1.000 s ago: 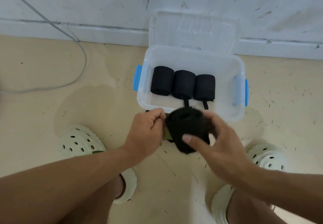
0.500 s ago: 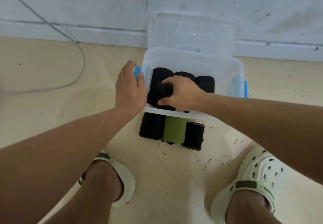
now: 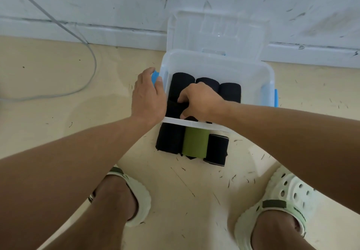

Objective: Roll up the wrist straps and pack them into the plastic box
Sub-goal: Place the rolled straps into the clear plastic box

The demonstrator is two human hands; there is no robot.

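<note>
A clear plastic box [image 3: 271,78] with blue latches stands on the floor by the wall. Three black rolled wrist straps [image 3: 230,92] lie side by side along its back. My right hand [image 3: 201,99] reaches into the box and grips a fourth black rolled strap [image 3: 174,110] at the front left, against the near wall. My left hand [image 3: 148,97] holds the box's left side, fingers over the blue latch [image 3: 155,76]. On the floor just in front of the box lie a black strap [image 3: 169,139], a green strap [image 3: 195,142] and another black strap [image 3: 216,149].
The box's clear lid [image 3: 218,29] stands open against the white wall. A grey cable [image 3: 91,54] loops over the beige floor at the left. My feet in pale clogs, one [image 3: 143,197] left and one [image 3: 282,197] right, flank the floor in front of the straps.
A second ago both hands held the black roll in front of the box. My right hand has carried it into the box; my left hand has moved to the left latch.
</note>
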